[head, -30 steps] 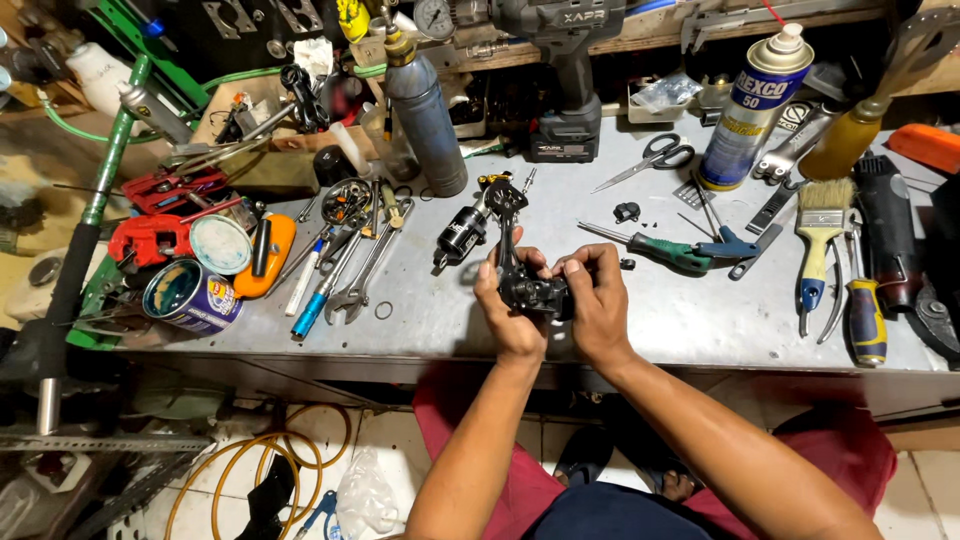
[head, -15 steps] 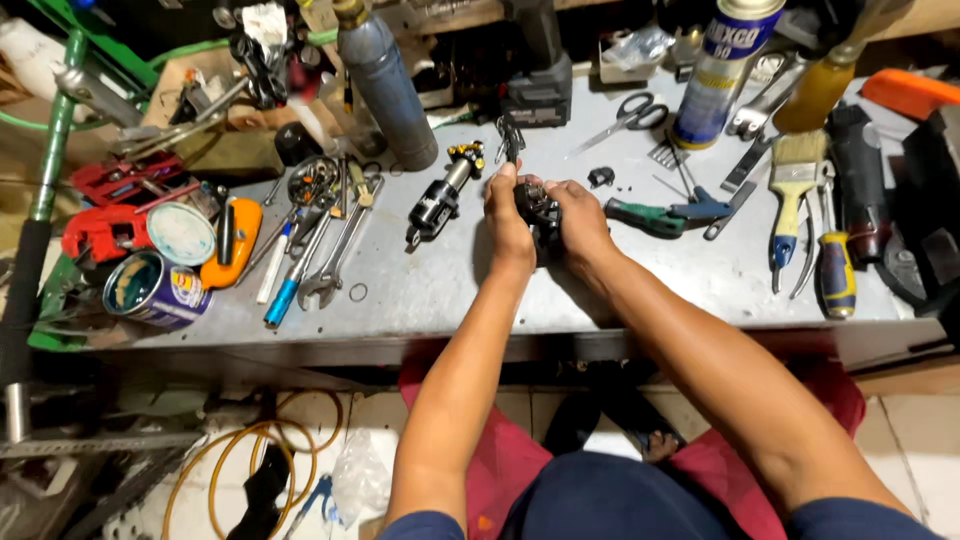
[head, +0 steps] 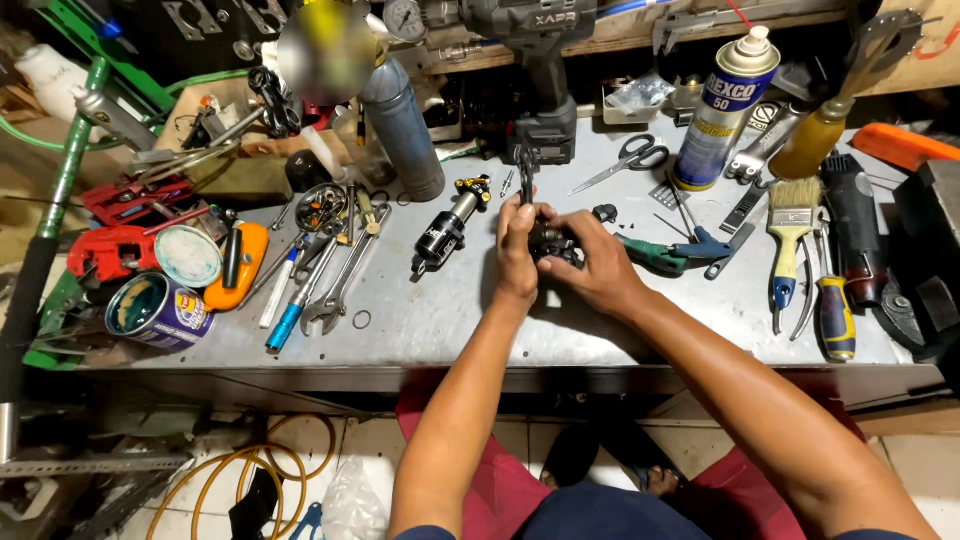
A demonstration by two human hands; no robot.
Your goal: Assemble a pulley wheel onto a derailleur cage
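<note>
Both my bare forearms reach forward and converge in front of me. My left hand (head: 517,245) is curled, knuckles up, thumb toward the right. My right hand (head: 590,262) meets it from the other side, fingers bent and closed. The two hands touch, wrists slightly raised, elbows low and spread apart.

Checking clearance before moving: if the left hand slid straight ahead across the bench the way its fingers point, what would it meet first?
Probably the cordless drill's battery base, standing just beyond the left hand and the small black part it grips; depth is uncertain.
</note>
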